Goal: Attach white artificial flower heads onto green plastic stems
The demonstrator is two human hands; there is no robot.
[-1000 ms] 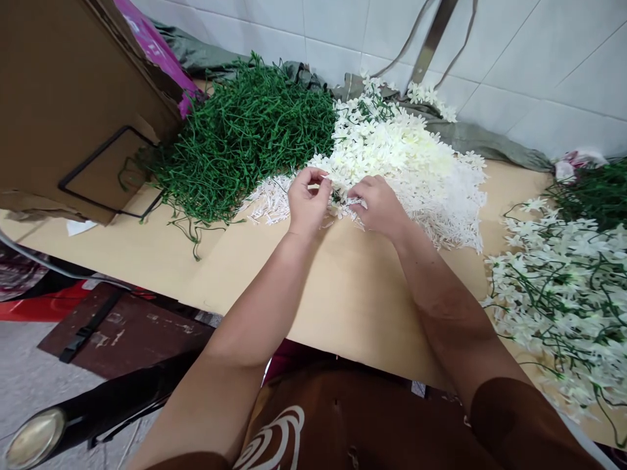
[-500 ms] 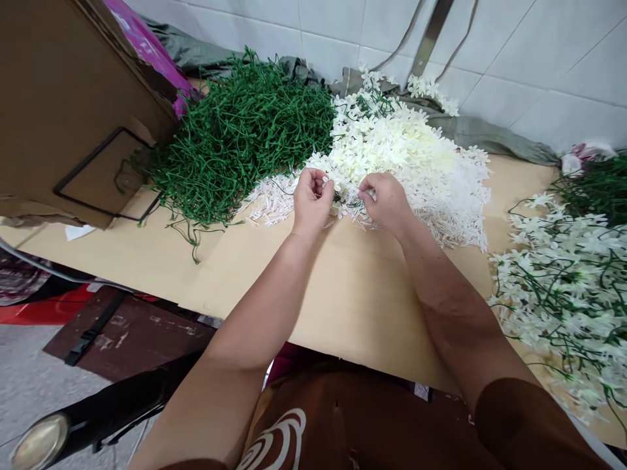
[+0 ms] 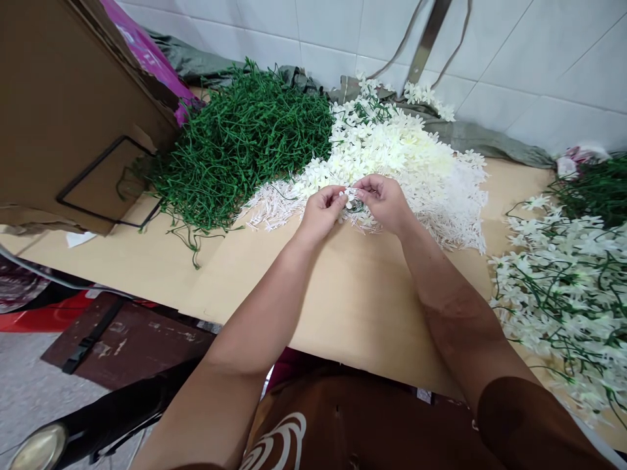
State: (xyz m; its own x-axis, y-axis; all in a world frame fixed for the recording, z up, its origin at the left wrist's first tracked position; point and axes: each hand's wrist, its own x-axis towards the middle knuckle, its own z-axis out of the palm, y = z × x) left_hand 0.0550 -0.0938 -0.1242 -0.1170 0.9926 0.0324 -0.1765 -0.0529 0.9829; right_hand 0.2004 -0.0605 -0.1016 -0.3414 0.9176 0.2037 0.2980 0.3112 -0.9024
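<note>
Pinched in the fingers of my left hand (image 3: pixel 322 210) is a small white artificial flower (image 3: pixel 348 198). My right hand (image 3: pixel 383 201) is closed too, its thumb and forefinger on a thin white stem piece (image 3: pixel 353 189) that meets the flower; exactly how they join is too small to tell. Both hands are close together at the front edge of a heap of white flower heads (image 3: pixel 392 143). Loose white stem pieces (image 3: pixel 453 212) lie at the heap's right side. Left of it rises a big pile of green plastic stems (image 3: pixel 249 130).
Assembled white flowers on green stems (image 3: pixel 563 274) cover the right end of the brown table (image 3: pixel 353 287). A cardboard box (image 3: pixel 73 98) with a black wire frame (image 3: pixel 88 186) stands at the left. Behind runs a tiled wall (image 3: pixel 539 59) with grey cloth (image 3: pixel 499 142) along it.
My hands have come together. The left moved right with the flower, and the right now holds a white stem piece against it.
</note>
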